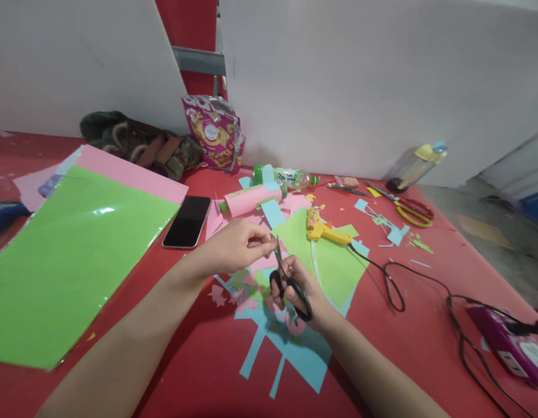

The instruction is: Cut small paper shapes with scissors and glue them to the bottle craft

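My right hand [297, 284] has its fingers through the black handles of a pair of scissors [281, 264], whose blades point up and away, slightly parted. My left hand [240, 247] is closed in a pinch right beside the blade tips. Whatever sits between its fingertips is too small to make out, though a greenish speck shows there. Beneath both hands lie pink star cutouts [246, 305], paper scraps and a light blue sheet [303, 354]. A green sheet [338, 278] is partly under the right hand.
A yellow glue gun [327, 229] with a black cord lies right of the hands, near a purple power strip [510, 342]. Behind are a pink paper roll [251, 200], a green bottle [290, 177] and a snack bag [214, 133]. Leftward are a phone [187, 222] and packed green paper [86, 255].
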`<state>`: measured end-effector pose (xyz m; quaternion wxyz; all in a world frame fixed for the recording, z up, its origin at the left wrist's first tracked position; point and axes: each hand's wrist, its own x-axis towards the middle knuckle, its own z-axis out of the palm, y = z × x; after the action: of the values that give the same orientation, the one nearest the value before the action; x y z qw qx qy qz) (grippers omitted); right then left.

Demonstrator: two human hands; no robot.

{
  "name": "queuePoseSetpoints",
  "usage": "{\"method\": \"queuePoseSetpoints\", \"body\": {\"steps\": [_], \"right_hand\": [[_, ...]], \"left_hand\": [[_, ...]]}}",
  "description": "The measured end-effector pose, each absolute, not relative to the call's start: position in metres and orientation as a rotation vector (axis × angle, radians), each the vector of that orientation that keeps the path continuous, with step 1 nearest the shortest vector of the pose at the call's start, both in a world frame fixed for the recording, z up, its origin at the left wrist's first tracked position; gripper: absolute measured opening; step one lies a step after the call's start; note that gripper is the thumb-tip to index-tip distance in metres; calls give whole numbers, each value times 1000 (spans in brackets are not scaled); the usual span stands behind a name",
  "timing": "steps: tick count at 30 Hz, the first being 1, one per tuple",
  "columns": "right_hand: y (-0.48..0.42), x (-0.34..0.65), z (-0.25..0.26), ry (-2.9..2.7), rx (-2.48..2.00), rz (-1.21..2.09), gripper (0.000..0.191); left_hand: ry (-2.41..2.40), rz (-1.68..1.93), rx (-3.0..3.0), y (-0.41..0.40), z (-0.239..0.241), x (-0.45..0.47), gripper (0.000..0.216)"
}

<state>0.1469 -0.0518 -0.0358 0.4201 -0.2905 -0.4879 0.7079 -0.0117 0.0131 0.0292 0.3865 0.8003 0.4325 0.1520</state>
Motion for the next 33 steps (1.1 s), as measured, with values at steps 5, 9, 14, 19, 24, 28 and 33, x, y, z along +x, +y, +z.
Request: {"method": "queuePoseSetpoints", "body": {"steps": [5,9,14,19,24,28,33], "right_hand": [[-52,147,-36,-1200,-686,1807,42],[-52,147,-36,-1191,-689,1807,42],[-52,147,-36,-1219,-678,1790,41],[-52,147,-37,-1206,-685,1794,42],[-52,147,-38,-1194,-678,1796,42],[-52,147,-37,-1178,-666,1797,42],[-53,146,-37,-1157,-652,1808,41]], "left_hand": [[1102,343,2022,13,30,-12,28],[1092,363,2000,12,32,-11,28],[1095,364,1986,13,32,-12,28],[1122,300,1991,13,32,-12,29],[1104,312,1957,12,33,-11,30],[1085,317,1909,11,33,-10,29],[1090,314,1891,11,32,-9,28]]}}
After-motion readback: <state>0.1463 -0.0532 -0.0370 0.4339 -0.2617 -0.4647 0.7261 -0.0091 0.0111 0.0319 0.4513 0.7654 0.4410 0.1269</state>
